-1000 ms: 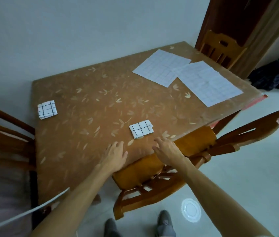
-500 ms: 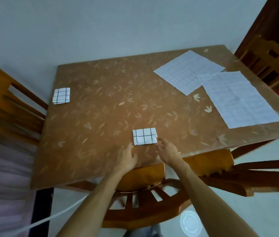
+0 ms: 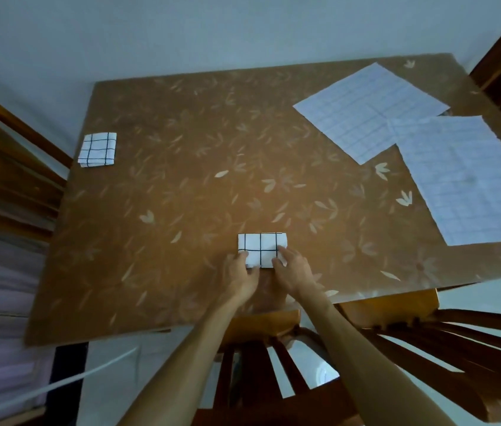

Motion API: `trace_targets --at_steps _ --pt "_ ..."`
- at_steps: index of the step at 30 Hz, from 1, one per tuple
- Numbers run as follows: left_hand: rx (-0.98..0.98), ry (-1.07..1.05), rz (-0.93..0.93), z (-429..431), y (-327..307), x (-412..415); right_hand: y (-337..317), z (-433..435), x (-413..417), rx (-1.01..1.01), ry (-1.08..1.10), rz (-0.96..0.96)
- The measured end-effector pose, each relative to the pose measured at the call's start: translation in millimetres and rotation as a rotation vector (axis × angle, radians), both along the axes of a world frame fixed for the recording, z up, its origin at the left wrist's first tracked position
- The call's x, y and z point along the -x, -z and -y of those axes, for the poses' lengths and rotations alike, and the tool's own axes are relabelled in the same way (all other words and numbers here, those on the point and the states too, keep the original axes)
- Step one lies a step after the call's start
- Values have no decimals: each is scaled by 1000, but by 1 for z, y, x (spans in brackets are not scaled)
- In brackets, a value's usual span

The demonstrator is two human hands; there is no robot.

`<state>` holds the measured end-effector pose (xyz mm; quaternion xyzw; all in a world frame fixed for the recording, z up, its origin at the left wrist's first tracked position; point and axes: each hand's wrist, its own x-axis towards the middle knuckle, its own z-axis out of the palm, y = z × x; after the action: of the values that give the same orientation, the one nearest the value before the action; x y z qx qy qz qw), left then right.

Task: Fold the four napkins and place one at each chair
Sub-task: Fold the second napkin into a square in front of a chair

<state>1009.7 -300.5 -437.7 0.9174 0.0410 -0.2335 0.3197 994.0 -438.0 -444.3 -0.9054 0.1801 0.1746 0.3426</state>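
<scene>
At the bottom of the frame, the slatted back of a wooden chair (image 3: 274, 364) sits tucked against the near edge of the table (image 3: 181, 195), and both forearms reach over it from below. The left hand (image 3: 238, 276) and the right hand (image 3: 293, 272) lie side by side at the lower centre of the frame, fingers pointing away from the person and resting on the near edge of a folded napkin (image 3: 261, 245). That napkin is white with a dark grid, a small rectangle lying flat on the table in front of this chair. The left hand touches its lower left corner, the right hand its lower right corner. The fingers look loosely spread and pressed down rather than pinched, though motion blur makes it hard to be sure whether either hand actually grips the cloth.

The table is brown with a pale leaf pattern. At the left of the frame a second folded napkin (image 3: 97, 149) lies near the table's left edge, just beside another wooden chair (image 3: 12, 167) on that side.

Farther off, in the upper right of the frame, two unfolded napkins lie flat: one unfolded napkin (image 3: 369, 109) near the far edge, and another unfolded napkin (image 3: 464, 179) to its right, their corners overlapping.
</scene>
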Motion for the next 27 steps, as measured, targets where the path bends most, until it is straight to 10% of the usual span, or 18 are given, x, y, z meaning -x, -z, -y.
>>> trace_targets --at_steps 27 --pt "-313 351 177 25 -92 11 -93 81 58 178 -125 90"
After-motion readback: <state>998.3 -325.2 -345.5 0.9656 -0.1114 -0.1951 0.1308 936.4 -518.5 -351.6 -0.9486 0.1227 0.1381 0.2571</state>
